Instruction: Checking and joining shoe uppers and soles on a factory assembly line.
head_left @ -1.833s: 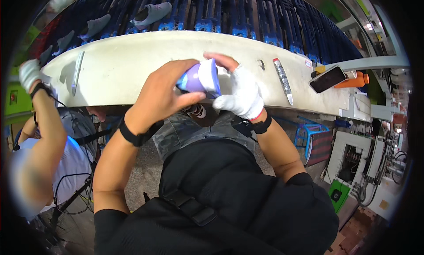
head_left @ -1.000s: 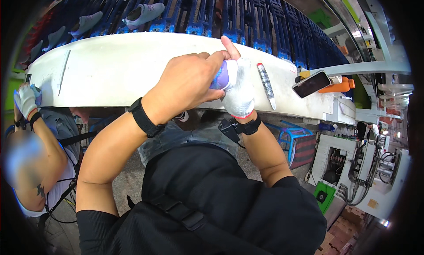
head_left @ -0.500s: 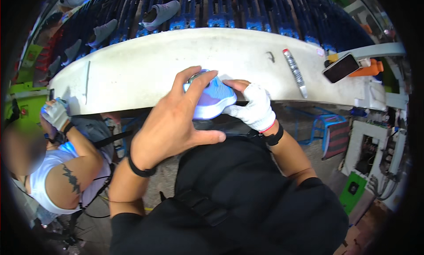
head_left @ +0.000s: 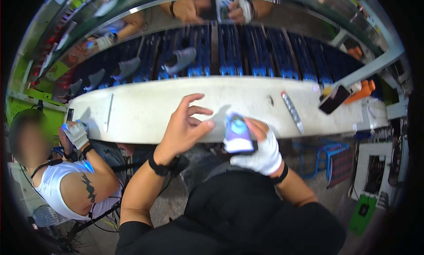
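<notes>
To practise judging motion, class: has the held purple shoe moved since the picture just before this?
Yes: the purple shoe, in the right hand, has shifted right, closer to the red-ended pen-shaped tool on the white table.

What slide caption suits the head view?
White-gloved right hand holds a purple-blue shoe; bare left hand hangs open by a white table.

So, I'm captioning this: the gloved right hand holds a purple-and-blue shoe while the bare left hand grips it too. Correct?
No: the head view shows the bare left hand open, clear of the shoe; the gloved right hand holds it.
</notes>
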Available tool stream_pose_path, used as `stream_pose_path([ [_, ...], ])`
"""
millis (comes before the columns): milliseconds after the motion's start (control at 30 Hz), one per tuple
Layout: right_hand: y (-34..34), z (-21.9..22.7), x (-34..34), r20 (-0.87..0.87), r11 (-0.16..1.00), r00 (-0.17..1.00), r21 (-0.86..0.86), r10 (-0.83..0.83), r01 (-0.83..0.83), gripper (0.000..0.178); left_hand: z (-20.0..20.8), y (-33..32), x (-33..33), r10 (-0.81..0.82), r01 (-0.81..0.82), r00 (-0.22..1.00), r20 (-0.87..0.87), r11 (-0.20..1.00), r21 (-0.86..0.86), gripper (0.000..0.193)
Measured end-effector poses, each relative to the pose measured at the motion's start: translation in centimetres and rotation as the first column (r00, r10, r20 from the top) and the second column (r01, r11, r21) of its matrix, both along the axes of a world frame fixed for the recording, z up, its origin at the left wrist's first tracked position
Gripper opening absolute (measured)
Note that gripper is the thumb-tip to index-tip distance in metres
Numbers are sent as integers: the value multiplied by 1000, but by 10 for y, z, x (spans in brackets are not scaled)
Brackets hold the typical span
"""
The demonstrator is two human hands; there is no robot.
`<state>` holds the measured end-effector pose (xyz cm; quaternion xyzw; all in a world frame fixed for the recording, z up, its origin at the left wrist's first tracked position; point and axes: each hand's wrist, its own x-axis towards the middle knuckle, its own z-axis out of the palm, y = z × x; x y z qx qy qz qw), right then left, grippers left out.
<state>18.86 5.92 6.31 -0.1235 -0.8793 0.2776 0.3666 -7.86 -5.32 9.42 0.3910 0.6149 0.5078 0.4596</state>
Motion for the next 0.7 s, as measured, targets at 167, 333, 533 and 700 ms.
stream_pose_path([
  [167, -8, -1, 4, 23, 994, 996, -61, -86, 87, 98, -91, 86, -139, 411, -310, 602, -685, 910, 273, 72],
  [333, 21, 48, -11, 32, 985, 999, -168, 39, -33, 88, -126, 130, -174, 30, -503, 566, -824, 804, -316, 73],
  [533, 103, 241, -116, -593, 777, 640, 630, 489, -10, 83, -127, 130, -192, 233, -563, 594, -770, 804, -192, 57],
  [700, 105, 371, -179, -477, 700, 741, 714, 474, 12, 36, -170, 120, -225, 441, -487, 730, -522, 872, 57, 54],
])
